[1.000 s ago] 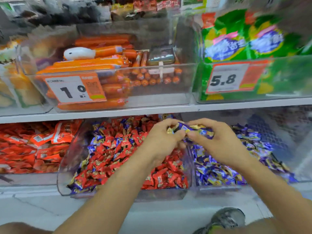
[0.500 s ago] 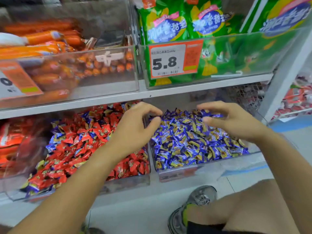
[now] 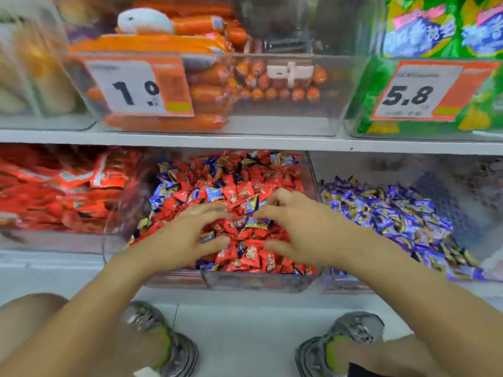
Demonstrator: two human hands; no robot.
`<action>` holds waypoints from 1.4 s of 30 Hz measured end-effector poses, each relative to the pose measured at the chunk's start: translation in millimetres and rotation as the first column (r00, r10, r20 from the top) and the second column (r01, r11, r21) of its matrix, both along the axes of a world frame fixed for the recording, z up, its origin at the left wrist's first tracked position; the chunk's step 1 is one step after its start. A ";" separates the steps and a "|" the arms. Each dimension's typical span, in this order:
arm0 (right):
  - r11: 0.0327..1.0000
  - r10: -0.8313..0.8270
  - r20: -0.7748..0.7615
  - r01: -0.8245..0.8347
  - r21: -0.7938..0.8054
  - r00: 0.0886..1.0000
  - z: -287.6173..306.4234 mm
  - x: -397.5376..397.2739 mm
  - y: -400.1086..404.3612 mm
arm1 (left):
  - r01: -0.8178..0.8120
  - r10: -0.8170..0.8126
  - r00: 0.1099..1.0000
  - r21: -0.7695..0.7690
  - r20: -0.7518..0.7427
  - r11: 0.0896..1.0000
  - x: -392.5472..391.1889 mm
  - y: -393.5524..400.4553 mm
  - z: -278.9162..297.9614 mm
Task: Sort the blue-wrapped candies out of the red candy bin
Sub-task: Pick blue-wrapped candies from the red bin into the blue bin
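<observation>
**Blue candy between our hands**

Both hands hover spread-fingered, holding nothing, over the red candy bin (image 3: 261, 281). A blue-wrapped candy (image 3: 257, 223) lies crosswise just beside our right hand (image 3: 302, 229), nearer it than our left hand (image 3: 187, 235); shiny blue wrapper with gold print, among red ones.

Above you, the price tag (image 3: 141, 88) on the clear sausage bin (image 3: 272, 115) reads "1" and "0". The price tag (image 3: 424, 93) on the bin of green bags (image 3: 362, 110) reads "5.8". You can't read the blurred bag lettering or the candy wrapper print.
</observation>
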State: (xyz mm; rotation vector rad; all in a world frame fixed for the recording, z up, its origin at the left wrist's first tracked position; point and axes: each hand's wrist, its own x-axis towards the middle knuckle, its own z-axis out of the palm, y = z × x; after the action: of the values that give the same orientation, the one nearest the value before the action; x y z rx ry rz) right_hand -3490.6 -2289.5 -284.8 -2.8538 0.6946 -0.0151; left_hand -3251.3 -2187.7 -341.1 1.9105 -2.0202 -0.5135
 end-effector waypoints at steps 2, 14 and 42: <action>0.999 -0.020 -0.116 0.015 -0.042 0.993 -10.8 13.1 -5.9 | -0.026 0.028 0.999 -0.061 0.033 0.998 10.8 -2.0 -4.2; 0.980 -0.036 0.126 0.010 0.199 0.991 -13.3 59.8 -34.2 | -0.378 0.342 0.926 -0.369 -0.162 0.849 36.3 12.1 26.3; 0.964 -0.247 -0.082 0.236 -0.124 0.966 -23.6 64.9 -21.4 | -0.164 0.213 0.904 0.160 -0.371 0.973 2.8 19.4 31.4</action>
State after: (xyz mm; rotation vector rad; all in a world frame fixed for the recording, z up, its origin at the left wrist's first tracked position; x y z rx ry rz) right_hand -3425.7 -2310.9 -308.4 -2.8722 1.0927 0.0486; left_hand -3248.5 -2168.2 -309.7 1.8699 -1.5673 -0.9039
